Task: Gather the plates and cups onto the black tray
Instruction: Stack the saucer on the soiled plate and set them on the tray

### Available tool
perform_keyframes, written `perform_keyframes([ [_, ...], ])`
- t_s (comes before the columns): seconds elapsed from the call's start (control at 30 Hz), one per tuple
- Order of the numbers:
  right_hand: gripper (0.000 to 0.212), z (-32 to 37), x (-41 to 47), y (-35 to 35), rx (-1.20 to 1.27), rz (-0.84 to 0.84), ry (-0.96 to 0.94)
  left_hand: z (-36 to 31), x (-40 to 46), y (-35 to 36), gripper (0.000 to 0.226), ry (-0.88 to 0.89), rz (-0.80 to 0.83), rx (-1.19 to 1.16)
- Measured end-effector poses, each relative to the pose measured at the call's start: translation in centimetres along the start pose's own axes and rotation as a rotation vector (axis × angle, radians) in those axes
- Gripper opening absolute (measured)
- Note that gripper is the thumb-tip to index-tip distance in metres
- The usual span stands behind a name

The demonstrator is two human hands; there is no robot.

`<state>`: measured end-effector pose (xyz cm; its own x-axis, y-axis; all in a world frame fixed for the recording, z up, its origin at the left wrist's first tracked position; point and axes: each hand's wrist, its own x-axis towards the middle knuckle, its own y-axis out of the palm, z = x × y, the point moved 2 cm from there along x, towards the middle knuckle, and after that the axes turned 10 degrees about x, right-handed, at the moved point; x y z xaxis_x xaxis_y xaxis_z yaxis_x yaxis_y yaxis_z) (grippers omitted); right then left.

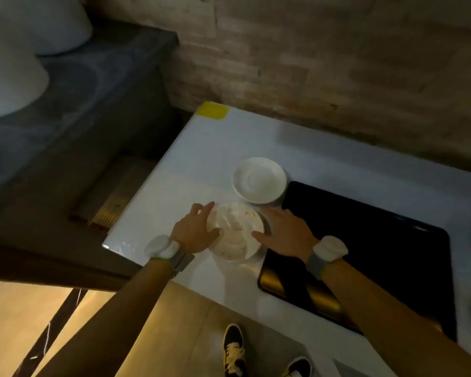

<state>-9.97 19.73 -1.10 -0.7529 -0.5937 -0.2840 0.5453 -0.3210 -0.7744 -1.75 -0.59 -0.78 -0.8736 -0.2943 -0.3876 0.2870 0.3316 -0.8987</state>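
A round white plate smeared with pale food residue (235, 231) lies flat on the white rectangular tabletop (191, 159), near its front-left corner and just left of the glossy black rectangular tray (365, 240). Being round, the plate has no long axis; its soiled face points up. The left hand (195, 231) curls over the plate's left rim, thumb on top, fingers bent at the far edge. The right hand (283, 235) lies against the right rim with fingers stretched out — whether they close under the rim cannot be told. Neither hand is clenched.

A clean white round saucer (259, 183) sits just beyond the plate, its right edge reaching the tray's far-left corner. The tray's long axis runs from far-left to near-right, and its surface is bare — open room right beside the plate. The table's front edge passes just under the wrists, each wearing a white band (329, 248). A yellow sticker (212, 110) marks the table's far-left corner.
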Motion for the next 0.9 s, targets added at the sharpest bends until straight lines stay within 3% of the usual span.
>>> perform_keyframes([
  [0.13,0.070,0.2,1.3,1.0,0.015,0.010,0.090,1.0,0.7,0.9,0.066,-0.038,0.045,-0.041],
  [0.47,0.048,-0.8,2.4,2.0,0.041,0.076,0.096,0.8,1.9,1.2,0.044,0.010,0.064,-0.146],
  [0.77,0.047,-0.9,2.1,1.8,0.174,0.098,0.100,0.5,1.2,0.4,0.050,0.006,0.086,-0.180],
  [0.9,0.057,-0.7,1.6,-0.3,0.253,0.038,0.052,-0.6,1.5,-1.6,0.049,0.066,0.028,-0.178],
])
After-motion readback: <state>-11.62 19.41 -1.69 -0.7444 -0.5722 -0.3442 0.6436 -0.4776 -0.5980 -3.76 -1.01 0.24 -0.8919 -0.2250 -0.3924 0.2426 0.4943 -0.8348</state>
